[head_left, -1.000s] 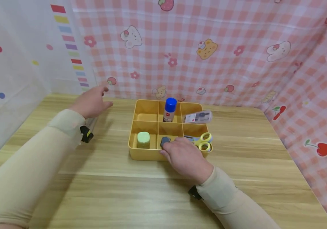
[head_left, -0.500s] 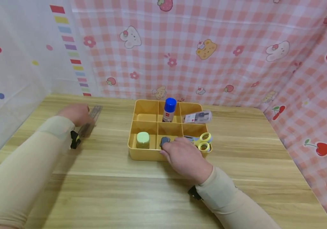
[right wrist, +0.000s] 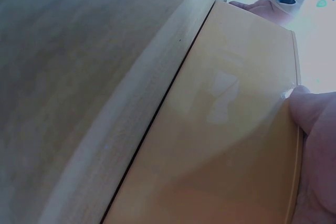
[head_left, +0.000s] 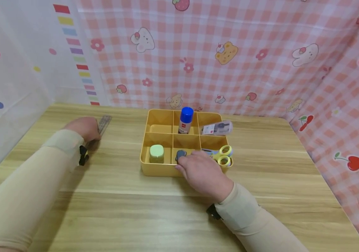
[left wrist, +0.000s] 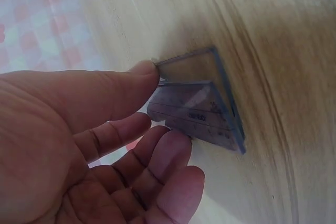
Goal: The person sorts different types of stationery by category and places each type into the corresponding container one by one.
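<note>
At the left of the table my left hand [head_left: 83,128] pinches a clear plastic ruler [head_left: 104,122] between thumb and fingers. In the left wrist view the ruler [left wrist: 191,109] tilts up from the wood; a second clear edge shows behind it, and I cannot tell whether it is a separate piece. My right hand [head_left: 205,174] grips the front wall of a yellow divided box [head_left: 157,170], thumb outside, the other fingers over the rim. By those fingers, in the front middle compartment, sits a small dark object [head_left: 181,154], partly hidden.
A blue-capped glue stick [head_left: 186,120] stands in the back middle compartment. Packaged compasses [head_left: 217,128] lean at back right, yellow-handled scissors [head_left: 223,155] at front right. A light green block-shaped item [head_left: 157,153] sits front left. Printed cloth [head_left: 192,63] hangs behind the table.
My left hand has come down and left from above the ruler, and its fingers have closed on it. My right hand stays on the box.
</note>
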A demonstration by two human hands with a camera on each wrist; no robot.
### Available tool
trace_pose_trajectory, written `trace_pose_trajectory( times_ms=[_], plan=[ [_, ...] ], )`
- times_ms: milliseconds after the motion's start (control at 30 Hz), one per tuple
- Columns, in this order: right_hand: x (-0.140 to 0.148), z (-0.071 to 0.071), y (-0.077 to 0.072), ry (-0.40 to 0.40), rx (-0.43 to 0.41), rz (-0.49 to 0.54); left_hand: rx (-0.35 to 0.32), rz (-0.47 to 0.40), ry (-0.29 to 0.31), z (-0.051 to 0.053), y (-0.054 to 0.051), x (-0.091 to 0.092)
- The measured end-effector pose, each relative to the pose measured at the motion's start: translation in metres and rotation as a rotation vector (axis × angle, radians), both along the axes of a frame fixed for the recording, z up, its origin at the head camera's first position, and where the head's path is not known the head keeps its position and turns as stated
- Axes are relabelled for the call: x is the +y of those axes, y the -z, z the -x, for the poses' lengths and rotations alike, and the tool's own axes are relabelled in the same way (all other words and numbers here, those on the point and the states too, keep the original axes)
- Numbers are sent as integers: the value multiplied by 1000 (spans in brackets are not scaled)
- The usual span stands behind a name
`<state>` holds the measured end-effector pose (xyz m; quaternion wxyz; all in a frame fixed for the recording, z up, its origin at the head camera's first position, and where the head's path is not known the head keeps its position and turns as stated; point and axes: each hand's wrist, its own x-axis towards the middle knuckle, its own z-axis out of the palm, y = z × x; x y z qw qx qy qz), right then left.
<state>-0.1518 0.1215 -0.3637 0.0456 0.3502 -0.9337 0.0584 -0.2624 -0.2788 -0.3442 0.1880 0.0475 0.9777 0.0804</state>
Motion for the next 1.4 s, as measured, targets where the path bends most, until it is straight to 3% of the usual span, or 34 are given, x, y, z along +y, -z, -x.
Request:
trace_pose_trajectory(
  times_ms=[400,667,767,867,967,1167,1400],
  plan=[
    [0,0,1,-2,2,6,16,3,-10,0,2,-1],
    [1,0,4,-3,14,11,108,13,-30,-1,5,-10],
    [1,-1,4,-3,19,12,137,-13,-73,0,0,-15],
    [1,0,4,-8,31,15,186,-52,-123,-1,-11,-9],
    [1,0,3,-10,36,15,243,-71,-129,0,-21,1],
    [0,0,1,-7,21,9,335,-75,-36,2,-41,35],
    [0,0,0,5,-13,2,546,3,182,-3,-48,75]
  ],
)
